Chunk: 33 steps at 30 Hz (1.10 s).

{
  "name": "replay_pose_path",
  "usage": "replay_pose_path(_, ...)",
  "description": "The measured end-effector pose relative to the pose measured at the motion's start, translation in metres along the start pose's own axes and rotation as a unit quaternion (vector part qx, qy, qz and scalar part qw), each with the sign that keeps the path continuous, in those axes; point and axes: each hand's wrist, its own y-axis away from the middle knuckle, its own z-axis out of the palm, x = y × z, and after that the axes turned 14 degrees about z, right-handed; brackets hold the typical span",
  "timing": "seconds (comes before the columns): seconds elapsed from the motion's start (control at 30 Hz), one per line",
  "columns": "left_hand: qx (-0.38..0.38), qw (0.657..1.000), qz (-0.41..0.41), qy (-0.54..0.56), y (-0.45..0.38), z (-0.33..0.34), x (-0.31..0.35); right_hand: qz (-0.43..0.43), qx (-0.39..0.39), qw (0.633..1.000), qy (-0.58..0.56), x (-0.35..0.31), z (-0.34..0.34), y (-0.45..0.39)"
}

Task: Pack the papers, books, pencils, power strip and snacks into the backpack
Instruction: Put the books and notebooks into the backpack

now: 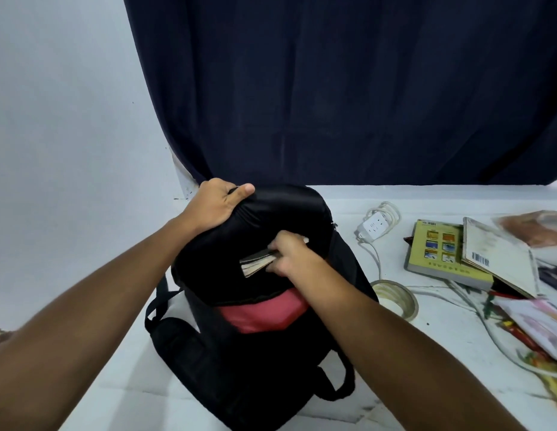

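Observation:
A black backpack (pixel 258 346) with a red panel stands upright on the white table. My left hand (pixel 216 205) grips its top flap at the far left. My right hand (pixel 291 255) holds a book (pixel 255 263) edge-on, partly inside the bag's open mouth. To the right lie a white power strip (pixel 375 227) with its coiled cable, a yellow-green book (pixel 438 253) and a pale book (pixel 501 256) leaning across it. Papers (pixel 535 325) and a snack packet (pixel 535 228) sit at the far right. Pencils are not clearly visible.
A roll of tape (pixel 395 297) lies just right of the bag. The strip's white cable (pixel 451 293) runs across the table toward the right. A dark curtain (pixel 333 88) hangs behind, with a pale wall (pixel 68 119) at left. The table's front edge (pixel 93 384) runs near my left forearm.

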Motion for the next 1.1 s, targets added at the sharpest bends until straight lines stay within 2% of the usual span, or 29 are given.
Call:
replay_pose_path(0.07,0.008,1.0,0.0,-0.009,0.001,0.005,-0.004,-0.022,-0.061,0.994,0.089,-0.001,-0.007,0.038)
replay_pose_path(0.17,-0.009,1.0,-0.011,-0.02,0.002,0.005,-0.014,-0.127,-0.143,0.969,0.154,-0.01,-0.046,0.085)
replay_pose_path(0.2,-0.018,0.999,-0.012,-0.023,0.002,0.007,-0.019,-0.2,-0.109,0.96,0.161,-0.018,-0.065,0.095)
replay_pose_path(0.23,-0.024,0.999,-0.012,-0.023,0.002,0.008,-0.022,-0.278,-0.038,0.94,0.192,-0.028,-0.087,0.099)
replay_pose_path(0.27,-0.029,0.999,-0.011,-0.016,0.003,0.011,-0.023,-0.346,0.058,0.901,0.256,-0.037,-0.114,0.091)
replay_pose_path(0.3,-0.031,0.999,-0.004,-0.008,0.004,0.014,-0.021,-0.383,0.148,0.843,0.347,-0.044,-0.14,0.078)
replay_pose_path(0.33,-0.034,0.999,0.002,0.001,0.004,0.018,-0.017,-0.355,0.219,0.78,0.467,-0.045,-0.163,0.063)
replay_pose_path(0.37,-0.037,0.999,0.004,0.013,0.005,0.022,-0.014,-0.287,0.263,0.722,0.572,-0.042,-0.185,0.045)
replay_pose_path(0.4,-0.038,0.999,0.001,0.018,0.005,0.026,-0.012,-0.215,0.286,0.684,0.636,-0.035,-0.205,0.028)
replay_pose_path(0.47,-0.05,0.998,-0.005,0.037,0.005,0.034,-0.011,-0.14,0.321,0.638,0.685,-0.018,-0.232,0.005)
replay_pose_path(0.57,-0.066,0.996,-0.023,0.048,0.004,0.045,-0.011,-0.181,0.38,0.572,0.704,-0.008,-0.241,-0.01)
replay_pose_path(0.67,-0.063,0.996,-0.026,0.054,0.003,0.055,0.004,-0.227,0.391,0.512,0.73,-0.016,-0.246,-0.013)
replay_pose_path(0.7,-0.063,0.996,-0.031,0.054,0.003,0.057,0.01,-0.229,0.382,0.506,0.739,-0.02,-0.248,-0.011)
replay_pose_path(0.9,-0.051,0.997,-0.057,0.013,0.008,0.081,0.054,-0.221,0.289,0.523,0.771,-0.048,-0.302,0.004)
replay_pose_path(1.03,-0.044,0.996,-0.076,-0.002,0.012,0.103,0.089,-0.206,0.228,0.516,0.8,-0.064,-0.34,0.019)
replay_pose_path(1.07,-0.046,0.995,-0.086,-0.004,0.013,0.106,0.093,-0.198,0.206,0.526,0.801,-0.069,-0.345,0.021)
replay_pose_path(1.1,-0.048,0.994,-0.098,-0.007,0.013,0.108,0.098,-0.189,0.178,0.554,0.791,-0.076,-0.35,0.023)
